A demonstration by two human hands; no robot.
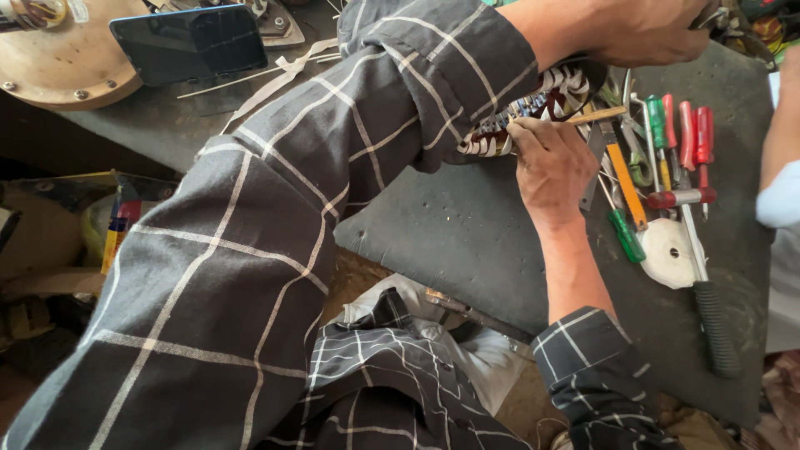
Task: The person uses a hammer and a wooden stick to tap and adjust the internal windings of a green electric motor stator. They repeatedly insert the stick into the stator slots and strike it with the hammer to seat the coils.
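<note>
A round wound coil (533,107) with white and dark striped windings lies on the dark mat (467,233). My left arm in a grey checked sleeve crosses the view, and my left hand (642,33) clamps down on the coil's far side. My right hand (550,165) sits just in front of the coil. Its fingers pinch a thin wooden stick (598,115), which is pressed against the windings. Much of the coil is hidden under my left wrist and sleeve.
Right of the coil lie several screwdrivers with red (690,133), green (625,236) and orange (627,183) handles, a white tape roll (667,250) and a black-handled tool (717,329). A dark phone (187,42) leans by a wooden disc (67,79). Another person's arm (783,158) is at the right edge.
</note>
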